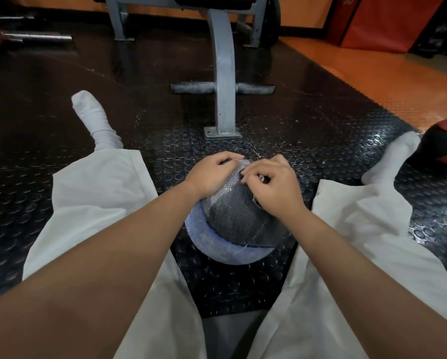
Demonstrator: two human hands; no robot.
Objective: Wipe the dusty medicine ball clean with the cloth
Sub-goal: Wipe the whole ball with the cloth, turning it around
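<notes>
A blue and black medicine ball [225, 251] sits on the floor between my spread legs, its surface dull with pale dust. A grey patterned cloth [232, 206] appears to lie draped over its top and near side. My left hand [209, 174] rests on the upper left of the ball, fingers curled over the cloth's far edge. My right hand [271, 185] is on the upper right, with thumb and fingertips pinching the cloth near the crown. The ball's far side is hidden behind both hands.
A grey bench frame [223, 99] stands just beyond the ball, its foot plate [222, 132] close to it. A red and black ball [445, 141] lies by my right foot. Barbell bars [35, 37] lie far left. The black studded mat [320, 141] meets orange flooring at right.
</notes>
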